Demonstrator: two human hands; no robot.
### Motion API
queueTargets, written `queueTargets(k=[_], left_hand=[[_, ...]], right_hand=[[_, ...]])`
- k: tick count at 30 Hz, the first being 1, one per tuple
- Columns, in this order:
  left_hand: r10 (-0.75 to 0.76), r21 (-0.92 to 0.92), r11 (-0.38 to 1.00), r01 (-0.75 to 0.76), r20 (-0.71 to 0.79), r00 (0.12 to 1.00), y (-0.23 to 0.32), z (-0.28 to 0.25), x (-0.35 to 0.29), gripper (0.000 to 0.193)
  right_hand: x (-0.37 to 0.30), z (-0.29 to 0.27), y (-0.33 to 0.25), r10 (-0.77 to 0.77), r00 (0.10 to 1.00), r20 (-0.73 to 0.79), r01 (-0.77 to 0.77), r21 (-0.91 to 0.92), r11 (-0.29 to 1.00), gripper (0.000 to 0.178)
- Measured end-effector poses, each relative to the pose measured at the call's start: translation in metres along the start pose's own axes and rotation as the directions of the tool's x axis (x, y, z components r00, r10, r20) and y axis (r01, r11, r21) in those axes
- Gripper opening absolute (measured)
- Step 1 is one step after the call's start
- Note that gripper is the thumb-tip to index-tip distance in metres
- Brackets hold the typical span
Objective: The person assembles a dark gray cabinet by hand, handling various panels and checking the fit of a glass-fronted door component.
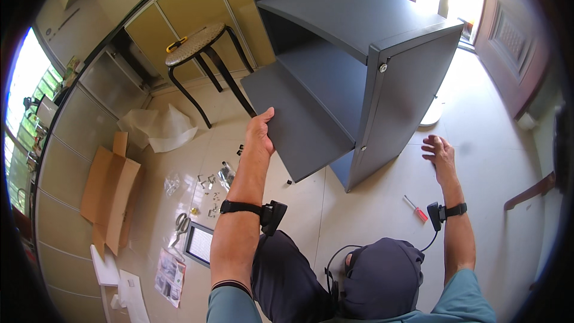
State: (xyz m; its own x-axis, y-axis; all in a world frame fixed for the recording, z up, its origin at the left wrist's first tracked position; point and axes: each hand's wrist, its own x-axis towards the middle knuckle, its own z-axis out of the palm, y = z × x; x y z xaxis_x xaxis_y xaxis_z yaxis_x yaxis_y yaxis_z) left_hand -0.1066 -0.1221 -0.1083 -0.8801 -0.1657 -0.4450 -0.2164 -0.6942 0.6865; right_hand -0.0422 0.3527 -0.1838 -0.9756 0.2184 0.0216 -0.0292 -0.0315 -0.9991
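Observation:
A dark grey cabinet (400,93) stands tilted on the floor in front of me, its open side facing left. Its side bears round silver fittings (383,67). From the open side a flat grey shelf panel (296,121) sticks out toward me. My left hand (259,133) grips the panel's left edge, thumb on top and the other fingers hidden beneath. To the right of the cabinet, my right hand (441,155) hangs empty in the air with its fingers loosely curled and apart. Below it on the floor lies a screwdriver (420,212) with a red handle.
A stool (200,42) holding a yellow cutter (177,44) stands behind the panel. On the floor at left are an open cardboard box (113,194), white wrapping (167,131), small hardware (212,194), scissors (180,226), a leaflet (170,276) and a dark-framed panel (199,243).

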Motion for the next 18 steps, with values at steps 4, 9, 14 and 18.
queueTargets(k=[4, 9, 14, 18], left_hand=[[0.025, -0.027, 0.999, -0.024, 0.027, 0.999, 0.013, -0.035, -0.002, 0.029], [-0.009, -0.039, 0.999, 0.011, 0.057, 0.998, 0.030, -0.064, -0.016, 0.026], [0.056, -0.007, 0.998, -0.056, 0.035, 0.998, 0.047, -0.100, -0.044, 0.020], [0.145, 0.074, 0.987, -0.141, -0.055, 0.988, 0.065, -0.145, -0.074, 0.020]], right_hand=[[-0.021, -0.010, 0.009, 0.058, 0.998, 0.028, -0.058, -0.005, 0.998, 0.039], [-0.042, -0.016, 0.009, 0.094, 0.994, 0.056, -0.093, -0.028, 0.995, 0.038], [-0.058, 0.004, 0.004, 0.145, 0.977, 0.158, -0.139, -0.049, 0.989, 0.038], [-0.076, 0.028, 0.005, 0.226, 0.940, 0.255, -0.208, -0.095, 0.974, 0.036]])
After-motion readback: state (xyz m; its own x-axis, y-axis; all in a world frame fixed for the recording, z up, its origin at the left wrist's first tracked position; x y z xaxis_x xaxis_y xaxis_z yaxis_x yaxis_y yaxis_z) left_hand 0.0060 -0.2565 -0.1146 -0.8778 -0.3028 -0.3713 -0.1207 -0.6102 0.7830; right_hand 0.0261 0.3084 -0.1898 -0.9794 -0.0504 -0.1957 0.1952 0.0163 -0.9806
